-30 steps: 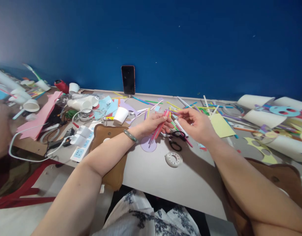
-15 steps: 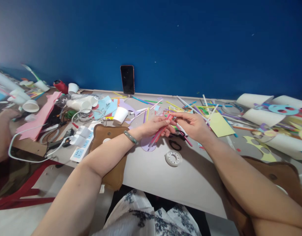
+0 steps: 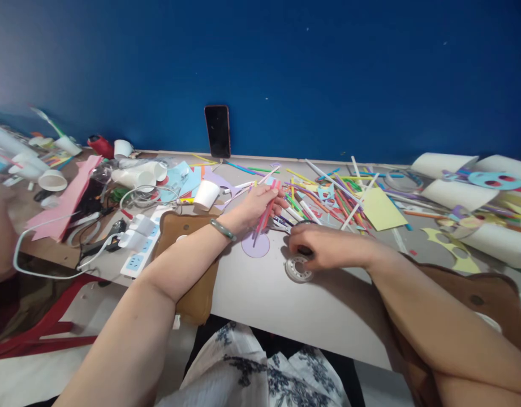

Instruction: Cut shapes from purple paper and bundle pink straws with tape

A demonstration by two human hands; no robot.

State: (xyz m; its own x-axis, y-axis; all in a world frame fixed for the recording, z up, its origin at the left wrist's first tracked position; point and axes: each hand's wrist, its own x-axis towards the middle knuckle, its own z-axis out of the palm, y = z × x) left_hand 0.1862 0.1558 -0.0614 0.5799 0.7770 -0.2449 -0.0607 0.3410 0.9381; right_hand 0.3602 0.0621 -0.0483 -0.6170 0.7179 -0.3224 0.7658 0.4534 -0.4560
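My left hand, with a bracelet on the wrist, is closed around a small bunch of pink and purple straws. Their lower ends point down over a round purple paper disc lying on the table. My right hand reaches down onto a pair of scissors, its fingers curled about the black handles; part of the scissors is hidden beneath the hand. Directly below those fingers lies a white tape roll, partly covered by them.
Coloured straws and paper scraps cover the back of the table. A phone leans against the blue wall. At left are a power strip, a paper cup and another person's arm. White paper cylinders lie at right.
My right hand has left the straws and moved down toward me, onto the scissors' handles beside the tape roll. My left hand keeps its hold on the straws, now more upright.
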